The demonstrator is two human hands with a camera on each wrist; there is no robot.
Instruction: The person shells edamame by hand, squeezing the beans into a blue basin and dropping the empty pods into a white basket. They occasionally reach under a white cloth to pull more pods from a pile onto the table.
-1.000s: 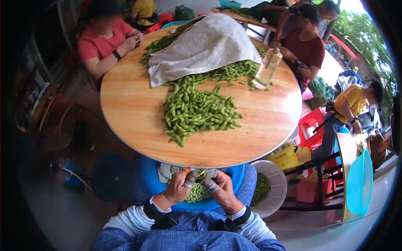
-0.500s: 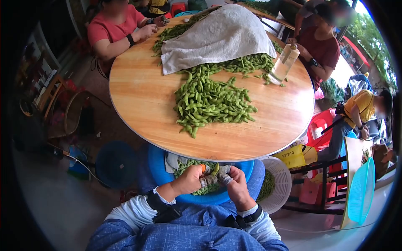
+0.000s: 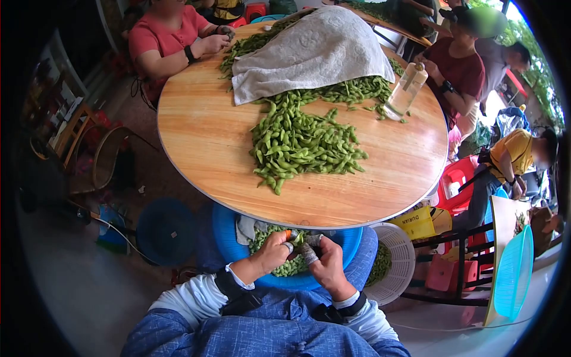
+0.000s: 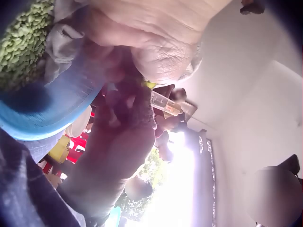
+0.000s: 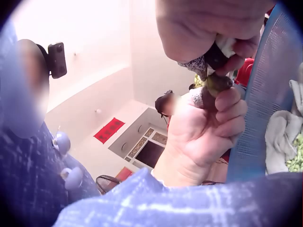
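Note:
Both hands are close together over a blue basket point(image 3: 225, 238) of shelled green beans point(image 3: 289, 266). The left hand point(image 3: 273, 250), with an orange band on a finger, pinches a green pod point(image 3: 300, 239) with curled fingers. Facing it, the right hand point(image 3: 328, 269) has wrapped fingertips curled at the pod's other side. The right wrist view shows the pod point(image 5: 219, 83) between the left hand point(image 5: 203, 127) and the right hand point(image 5: 213, 28). In the left wrist view the fingers largely hide the pod. A grey cloth point(image 3: 244, 230) lies at the basket's left side.
On the round wooden table point(image 3: 202, 137) are a heap of pods point(image 3: 303, 143), a white towel point(image 3: 315, 56) over more pods, and a bottle point(image 3: 405, 92). A white basket point(image 3: 402, 262) stands to the right, a dark blue tub point(image 3: 165, 232) to the left. Several people sit around.
The head view has shifted, so the table appears further right and higher than a second ago. The hands have stayed together over the basket, their fingers turning around the pod.

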